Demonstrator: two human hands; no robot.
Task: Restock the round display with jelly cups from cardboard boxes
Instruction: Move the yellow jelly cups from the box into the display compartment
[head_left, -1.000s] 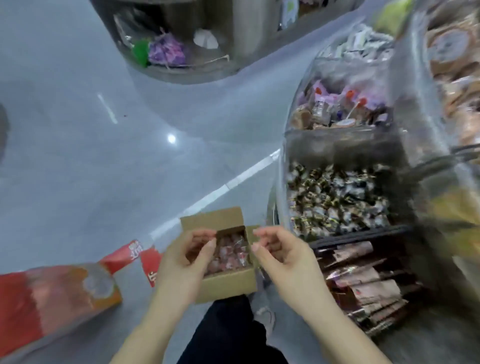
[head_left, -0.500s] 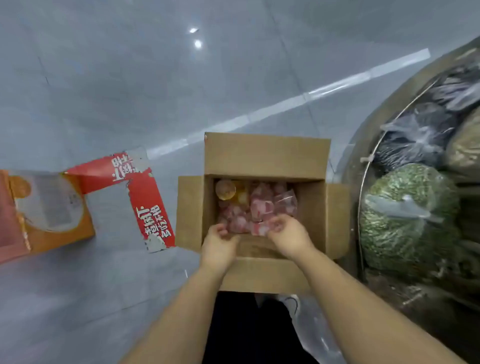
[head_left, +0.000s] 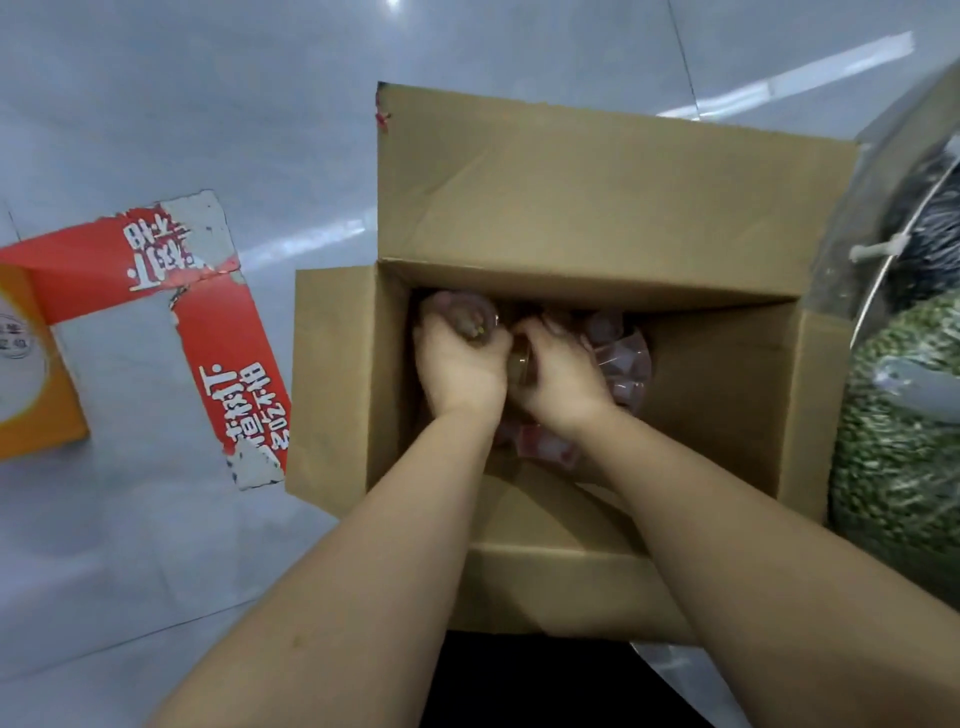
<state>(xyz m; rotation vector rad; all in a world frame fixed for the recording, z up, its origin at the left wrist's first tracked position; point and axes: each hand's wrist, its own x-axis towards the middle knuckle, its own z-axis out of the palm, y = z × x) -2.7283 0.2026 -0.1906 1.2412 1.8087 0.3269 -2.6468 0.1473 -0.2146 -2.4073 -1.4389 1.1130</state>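
Open brown cardboard box (head_left: 597, 208) on the grey tiled floor (head_left: 208, 104), just beside the round display's curved clear wall (head_left: 852, 218). Both hands reach inside: left hand (head_left: 460, 364) and right hand (head_left: 563, 376), side by side, curl their fingers around a clump of small pink jelly cups (head_left: 623, 358) at the box's far-left inner corner. Risk: an overfull two-handed scoop may spill slippery cups during lifting.
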